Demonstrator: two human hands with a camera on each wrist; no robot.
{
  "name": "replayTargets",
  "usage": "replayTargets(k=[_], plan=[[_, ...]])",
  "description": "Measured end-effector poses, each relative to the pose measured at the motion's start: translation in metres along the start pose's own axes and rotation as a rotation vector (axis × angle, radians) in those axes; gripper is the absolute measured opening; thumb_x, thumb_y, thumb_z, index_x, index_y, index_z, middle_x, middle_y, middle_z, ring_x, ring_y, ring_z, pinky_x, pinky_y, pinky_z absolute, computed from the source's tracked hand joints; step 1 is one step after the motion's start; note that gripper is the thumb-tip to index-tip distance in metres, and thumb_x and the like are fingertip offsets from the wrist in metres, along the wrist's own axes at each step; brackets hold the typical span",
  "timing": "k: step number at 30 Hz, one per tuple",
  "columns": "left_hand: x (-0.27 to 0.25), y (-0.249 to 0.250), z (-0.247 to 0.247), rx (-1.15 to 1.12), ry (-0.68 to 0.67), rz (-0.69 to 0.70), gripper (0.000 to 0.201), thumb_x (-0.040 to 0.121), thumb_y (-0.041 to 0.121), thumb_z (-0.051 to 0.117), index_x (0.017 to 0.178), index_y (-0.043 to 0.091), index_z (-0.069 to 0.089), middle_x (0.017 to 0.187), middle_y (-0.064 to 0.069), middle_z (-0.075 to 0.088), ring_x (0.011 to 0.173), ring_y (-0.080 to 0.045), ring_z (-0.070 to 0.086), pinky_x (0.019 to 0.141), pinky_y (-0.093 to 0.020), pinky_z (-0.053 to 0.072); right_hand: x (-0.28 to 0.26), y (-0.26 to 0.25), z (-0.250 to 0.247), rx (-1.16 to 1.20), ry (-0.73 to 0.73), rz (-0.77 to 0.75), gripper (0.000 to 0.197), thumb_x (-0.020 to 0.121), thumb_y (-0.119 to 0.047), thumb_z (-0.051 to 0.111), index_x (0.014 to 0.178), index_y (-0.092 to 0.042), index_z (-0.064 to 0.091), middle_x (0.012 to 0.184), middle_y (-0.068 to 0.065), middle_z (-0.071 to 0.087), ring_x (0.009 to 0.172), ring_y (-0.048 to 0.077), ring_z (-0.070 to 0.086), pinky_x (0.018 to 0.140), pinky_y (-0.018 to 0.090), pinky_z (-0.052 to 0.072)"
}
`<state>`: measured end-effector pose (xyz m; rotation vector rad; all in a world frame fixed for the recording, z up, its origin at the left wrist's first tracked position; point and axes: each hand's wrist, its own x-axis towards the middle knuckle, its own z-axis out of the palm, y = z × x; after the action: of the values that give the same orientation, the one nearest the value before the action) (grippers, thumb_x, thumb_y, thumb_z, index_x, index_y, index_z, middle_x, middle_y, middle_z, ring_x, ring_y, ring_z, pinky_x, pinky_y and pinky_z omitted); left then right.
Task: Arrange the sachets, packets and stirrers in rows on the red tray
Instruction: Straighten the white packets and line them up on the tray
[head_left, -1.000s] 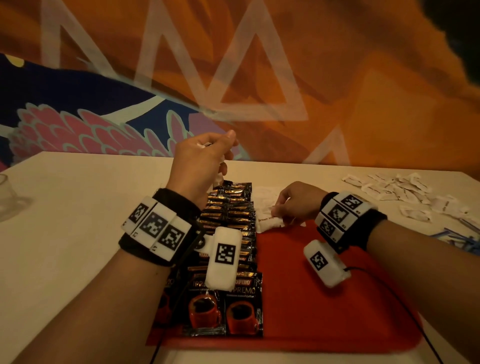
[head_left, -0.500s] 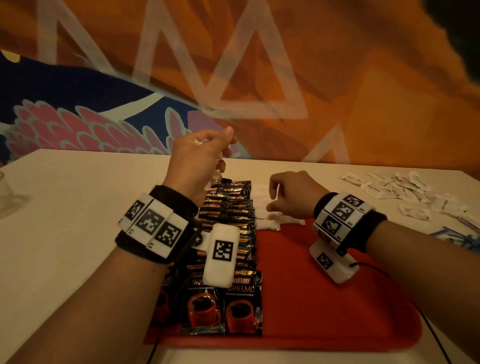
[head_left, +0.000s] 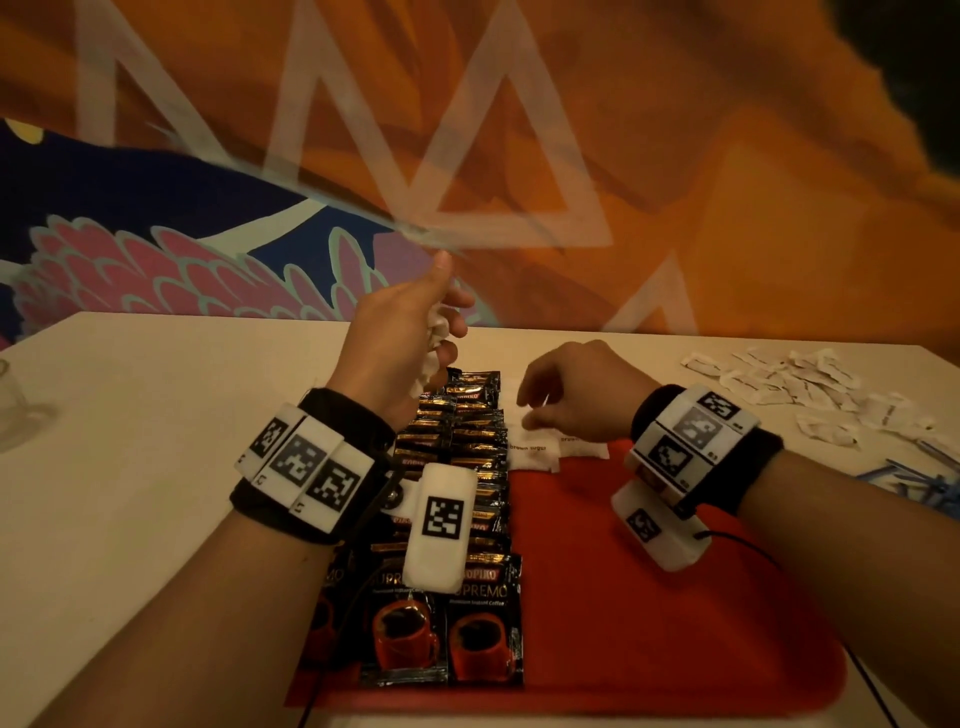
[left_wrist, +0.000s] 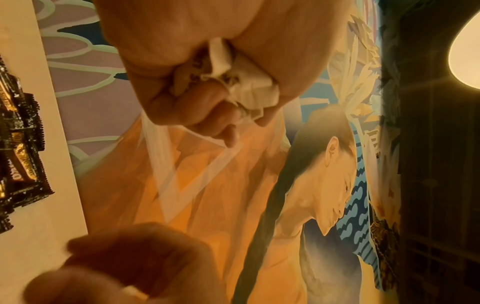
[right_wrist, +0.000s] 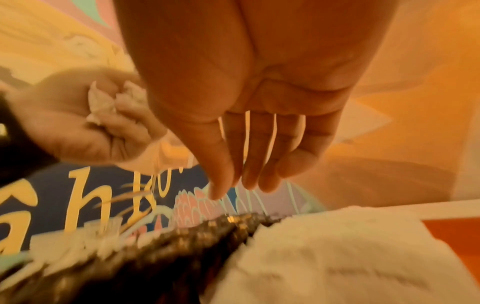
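My left hand (head_left: 441, 332) is raised above the far end of the red tray (head_left: 649, 597) and grips a bunch of crumpled white sachets (left_wrist: 233, 78). My right hand (head_left: 535, 410) hovers just over the white sugar sachets (head_left: 535, 452) lying at the tray's far edge. Its fingers (right_wrist: 246, 164) hang straight and hold nothing. Black coffee packets (head_left: 457, 467) lie overlapped in rows down the left side of the tray. In the right wrist view the left hand (right_wrist: 103, 115) with its sachets shows at left, above the coffee packets (right_wrist: 155, 257) and a white sachet (right_wrist: 337, 257).
Several loose white sachets (head_left: 779, 384) lie scattered on the cream table at the far right, with blue stirrers (head_left: 924, 483) nearer at the right edge. A glass (head_left: 15, 410) stands at the left edge. A painted wall runs behind the table. The right half of the tray is bare red.
My right hand has let go of the white sachet it was setting on the tray and lifted slightly, fingers straightened. My left hand stays raised with its bunch, thumb now lifted.
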<state>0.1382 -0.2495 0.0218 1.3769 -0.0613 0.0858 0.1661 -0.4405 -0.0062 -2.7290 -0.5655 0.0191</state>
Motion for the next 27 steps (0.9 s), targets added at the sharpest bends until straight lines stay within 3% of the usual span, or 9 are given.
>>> replayTargets(k=[3,7,12,14,17,19,22,25,27], plan=[[-0.001,0.001,0.001,-0.083,-0.07,-0.09,0.055,0.096,0.062,0.043,0.098,0.01,0.062,0.065,-0.002,0.056,0.042,-0.009,0.04,0.036,-0.017,0.025,-0.001,-0.011,-0.015,0.151,0.16,-0.068,0.011,0.082,-0.031,0.079,0.089,-0.024,0.075,0.086,-0.011,0.072,0.081,0.004,0.066,0.073,0.021,0.051],[-0.002,0.0,0.002,-0.146,-0.112,-0.138,0.059,0.096,0.065,0.038,0.105,0.01,0.057,0.067,-0.005,0.056,0.039,-0.01,0.039,0.036,-0.016,0.024,-0.006,-0.028,-0.022,0.431,0.361,-0.136,0.009,0.081,-0.03,0.079,0.084,-0.023,0.075,0.081,-0.009,0.073,0.076,0.003,0.067,0.073,0.022,0.055],[-0.004,-0.002,0.003,-0.131,-0.219,-0.189,0.057,0.096,0.064,0.04,0.108,0.01,0.055,0.06,-0.004,0.048,0.037,-0.011,0.041,0.035,-0.015,0.028,-0.007,-0.039,-0.015,0.661,0.42,-0.201,0.011,0.082,-0.022,0.08,0.091,-0.021,0.075,0.082,-0.005,0.074,0.079,0.013,0.07,0.078,0.036,0.058],[-0.006,-0.002,0.004,-0.118,-0.299,-0.214,0.055,0.096,0.061,0.04,0.102,0.01,0.057,0.058,-0.004,0.049,0.036,-0.012,0.043,0.034,-0.015,0.029,-0.007,-0.038,-0.011,0.67,0.422,-0.213,0.011,0.083,-0.02,0.078,0.093,-0.022,0.075,0.083,-0.007,0.073,0.077,0.013,0.069,0.078,0.038,0.058],[-0.007,-0.004,0.005,-0.096,-0.401,-0.239,0.052,0.098,0.059,0.037,0.093,0.012,0.059,0.059,-0.004,0.056,0.036,-0.012,0.045,0.033,-0.014,0.03,-0.01,-0.036,-0.007,0.75,0.416,-0.228,0.003,0.085,-0.015,0.076,0.083,-0.013,0.075,0.069,-0.007,0.069,0.062,0.011,0.064,0.062,0.026,0.051],[-0.005,-0.006,0.003,-0.087,-0.44,-0.252,0.053,0.097,0.058,0.04,0.101,0.011,0.064,0.071,-0.007,0.06,0.038,-0.011,0.045,0.033,-0.014,0.03,-0.012,-0.036,-0.008,0.811,0.45,-0.203,0.006,0.086,-0.012,0.074,0.081,-0.012,0.074,0.067,-0.003,0.069,0.06,0.009,0.062,0.058,0.02,0.045],[0.0,-0.008,-0.001,-0.088,-0.419,-0.254,0.053,0.096,0.053,0.046,0.121,0.01,0.061,0.081,-0.008,0.06,0.04,-0.01,0.043,0.033,-0.016,0.031,-0.012,-0.031,-0.014,0.876,0.544,-0.139,0.01,0.087,-0.011,0.072,0.078,-0.016,0.069,0.077,0.006,0.072,0.069,0.013,0.065,0.06,0.024,0.047],[0.001,-0.01,-0.001,-0.036,-0.372,-0.18,0.06,0.09,0.058,0.051,0.12,0.007,0.06,0.085,-0.007,0.062,0.042,-0.01,0.042,0.036,-0.016,0.03,-0.012,-0.026,-0.017,0.917,0.615,-0.073,0.012,0.089,-0.013,0.07,0.077,-0.014,0.065,0.079,0.013,0.071,0.073,0.03,0.068,0.06,0.035,0.05],[-0.002,-0.011,0.003,0.07,-0.33,-0.077,0.07,0.078,0.064,0.057,0.116,0.005,0.063,0.08,-0.002,0.064,0.045,-0.01,0.042,0.038,-0.018,0.031,-0.012,-0.023,-0.017,0.897,0.621,-0.049,0.015,0.089,-0.014,0.07,0.076,-0.017,0.063,0.077,0.01,0.072,0.072,0.026,0.069,0.06,0.031,0.049]])
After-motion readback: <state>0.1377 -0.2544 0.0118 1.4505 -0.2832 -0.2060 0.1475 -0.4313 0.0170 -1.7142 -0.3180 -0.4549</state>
